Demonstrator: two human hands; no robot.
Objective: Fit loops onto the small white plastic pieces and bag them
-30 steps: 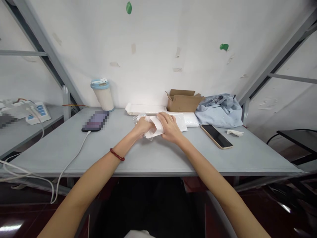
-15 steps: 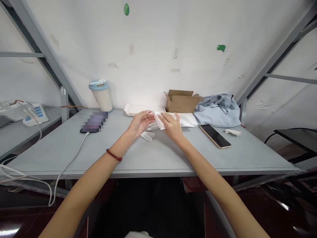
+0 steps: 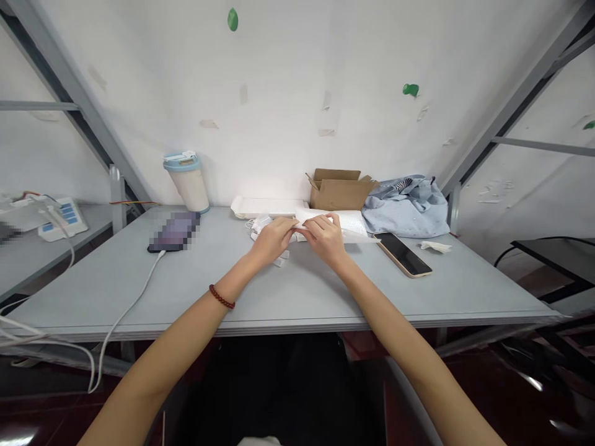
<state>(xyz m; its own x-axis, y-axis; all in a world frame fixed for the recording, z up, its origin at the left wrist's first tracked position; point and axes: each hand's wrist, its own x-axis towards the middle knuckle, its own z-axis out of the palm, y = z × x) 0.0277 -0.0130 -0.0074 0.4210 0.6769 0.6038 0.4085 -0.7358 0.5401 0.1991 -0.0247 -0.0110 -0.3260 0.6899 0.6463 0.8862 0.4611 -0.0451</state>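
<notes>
My left hand [image 3: 274, 240] and my right hand [image 3: 325, 238] meet above the middle of the desk, fingers pinched together on a thin white plastic bag [image 3: 361, 238]. The bag's far end sticks out to the right, past my right hand. Most of what lies between the fingertips is hidden. Small white pieces with cords [image 3: 260, 224] lie just behind my left hand, and a white tag-like piece [image 3: 281, 259] shows beneath it. Behind my right hand lies a white padded packet [image 3: 354, 221].
A flat white box [image 3: 267, 207] and an open cardboard box [image 3: 341, 193] stand against the wall, beside a light blue cloth [image 3: 409, 207]. A smartphone [image 3: 403, 255] and crumpled tissue [image 3: 436, 246] lie right. Left are a cup [image 3: 188, 186] and a charging phone [image 3: 174, 232].
My left hand has moved right and closed on the bag beside my right hand. The bag has swung so its end now points right. The view has shifted slightly.
</notes>
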